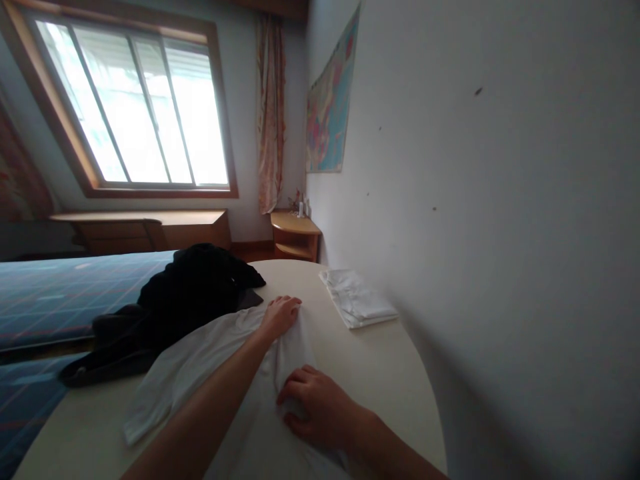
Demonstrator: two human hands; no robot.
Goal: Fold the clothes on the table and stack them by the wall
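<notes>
A white garment (255,407), which looks like a shirt, lies spread over a round cream table (370,360). Its sleeve-like part reaches out to the left, and its near end runs below the picture. My left hand (281,316) rests on the far end of the cloth, fingers lying over it, with creases running back from it. Closer to me, my right hand (320,405) touches the right part of the garment with bent fingers and the thumb apart. My left forearm covers some of the fabric.
A black garment (195,293) lies heaped at the table's left edge, beside a blue plaid bed (75,293). Folded white cloth (357,298) lies at the far right, near the wall (500,200). A corner shelf (295,223) and desk (195,223) stand beyond.
</notes>
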